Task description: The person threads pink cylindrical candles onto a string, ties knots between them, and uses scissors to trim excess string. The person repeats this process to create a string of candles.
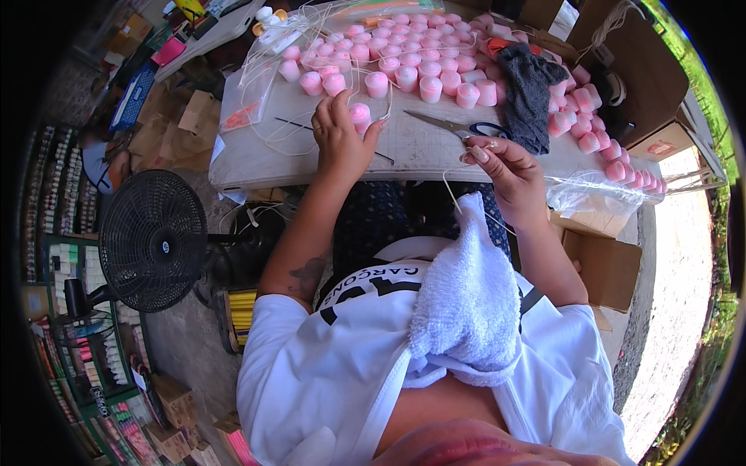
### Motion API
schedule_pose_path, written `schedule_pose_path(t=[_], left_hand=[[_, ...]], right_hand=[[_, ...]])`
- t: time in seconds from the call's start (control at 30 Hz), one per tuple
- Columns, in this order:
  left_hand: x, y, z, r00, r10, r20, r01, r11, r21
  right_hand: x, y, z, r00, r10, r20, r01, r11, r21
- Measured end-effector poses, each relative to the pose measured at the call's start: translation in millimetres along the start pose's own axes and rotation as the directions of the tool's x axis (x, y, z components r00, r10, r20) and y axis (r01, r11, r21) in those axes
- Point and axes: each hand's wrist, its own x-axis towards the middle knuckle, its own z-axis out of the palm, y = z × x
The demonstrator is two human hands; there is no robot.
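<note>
My left hand (342,138) rests on the near part of the table, with thumb and fingers curved around a small pink cup-shaped candle (360,116). A thin dark metal rod (291,124) lies partly hidden beneath that hand. My right hand (509,172) is raised at the table's front edge, its thumb and fingertips pinching a thin white cord (447,185) that loops down in front of the towel. Just beyond the right hand lie scissors (443,123) with dark blue handles. Many more pink candles (430,89) stand in rows behind both hands.
A dark grey cloth (532,97) lies by the scissors, with loose pink candles (579,101) to its right. Tangled white cords (268,93) cover the left side. A black fan (153,241) stands at left, cardboard boxes (602,268) at right. A white towel (466,303) hangs at my chest.
</note>
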Motion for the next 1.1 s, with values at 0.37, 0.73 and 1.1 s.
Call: schedule_pose_path(t=[0.37, 0.73, 1.1], left_hand=[[-6.8, -25.2, -1.7, 0.983, -0.142, 0.112, 0.177, 0.885, -0.430], [-21.3, -26.5, -23.7, 0.644, -0.455, 0.615, 0.568, -0.255, -0.783], [-35.3, -28.6, -28.2, 0.636, -0.346, 0.690, 0.572, -0.390, -0.722]], right_hand=[[7.6, -4.6, -5.8, 0.990, -0.137, -0.016, 0.137, 0.991, -0.009], [92.4, 54.6, 2.6, 0.965, -0.132, 0.225, 0.259, 0.373, -0.891], [35.4, 78.3, 9.9, 0.902, -0.180, 0.392, 0.425, 0.207, -0.881]])
